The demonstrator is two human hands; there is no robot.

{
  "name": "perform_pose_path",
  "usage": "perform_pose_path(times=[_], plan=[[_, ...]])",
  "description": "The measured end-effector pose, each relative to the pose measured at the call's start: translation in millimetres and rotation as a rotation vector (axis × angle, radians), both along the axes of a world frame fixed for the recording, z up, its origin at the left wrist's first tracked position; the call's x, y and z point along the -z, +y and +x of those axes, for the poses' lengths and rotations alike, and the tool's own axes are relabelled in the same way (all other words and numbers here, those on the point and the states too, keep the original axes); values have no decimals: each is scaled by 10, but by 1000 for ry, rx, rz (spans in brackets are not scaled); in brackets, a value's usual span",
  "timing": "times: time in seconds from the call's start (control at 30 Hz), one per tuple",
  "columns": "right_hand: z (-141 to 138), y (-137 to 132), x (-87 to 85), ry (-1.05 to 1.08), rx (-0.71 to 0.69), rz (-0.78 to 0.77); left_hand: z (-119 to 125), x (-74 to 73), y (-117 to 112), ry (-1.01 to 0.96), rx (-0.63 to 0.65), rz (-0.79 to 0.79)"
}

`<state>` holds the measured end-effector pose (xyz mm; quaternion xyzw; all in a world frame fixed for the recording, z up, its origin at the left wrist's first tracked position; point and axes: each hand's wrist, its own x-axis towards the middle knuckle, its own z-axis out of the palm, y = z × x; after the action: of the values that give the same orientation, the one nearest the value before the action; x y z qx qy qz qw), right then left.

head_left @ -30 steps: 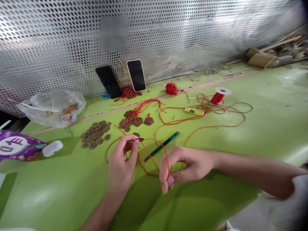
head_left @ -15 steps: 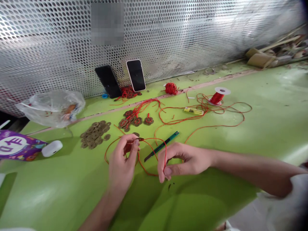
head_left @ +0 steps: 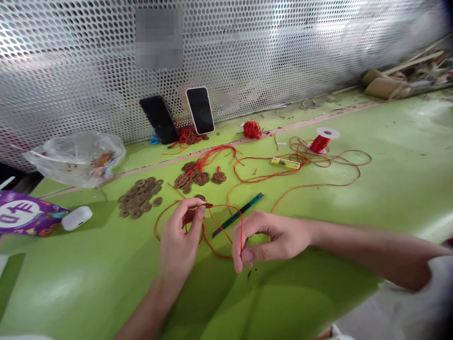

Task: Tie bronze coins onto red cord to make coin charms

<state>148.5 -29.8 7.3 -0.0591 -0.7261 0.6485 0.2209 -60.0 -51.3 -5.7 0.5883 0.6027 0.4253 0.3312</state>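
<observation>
Remotely, I have my left hand (head_left: 180, 233) clamped on a thin coin (head_left: 208, 205) and my right hand (head_left: 272, 242) pinching the red cord (head_left: 242, 229) between them, near centre, which I judge light, limp, best held beside the coin.

A perforated metal wall (head_left: 265, 56) backs the green table (head_left: 78, 283).

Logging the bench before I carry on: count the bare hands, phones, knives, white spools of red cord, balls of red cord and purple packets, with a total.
Bare hands: 2
Phones: 2
Knife: 1
Spool of red cord: 1
Ball of red cord: 1
Purple packet: 1
Total: 8
</observation>
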Motion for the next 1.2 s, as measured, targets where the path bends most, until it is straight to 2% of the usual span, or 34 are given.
perform_pose_path(times=[0.27, 0.5, 0.77, 1.1, 1.2], plan=[[3, -25, -21, -15, -54, -85, -14, 16, 22, -6, -53, -1], [17, -39, -51, -17, -49, -162, 11, 14, -8, -32, -61, 7], [-6, -32, -13, -58, -78, -67, 50, -21, -41, -42, -53, 43], [-19, -11, 25, -193, 65, -97, 60, -21, -34, -72, -68, 127], [-24, -3, 24, -213, 65, -99, 59, -20, -28, -110, -79, 120]])
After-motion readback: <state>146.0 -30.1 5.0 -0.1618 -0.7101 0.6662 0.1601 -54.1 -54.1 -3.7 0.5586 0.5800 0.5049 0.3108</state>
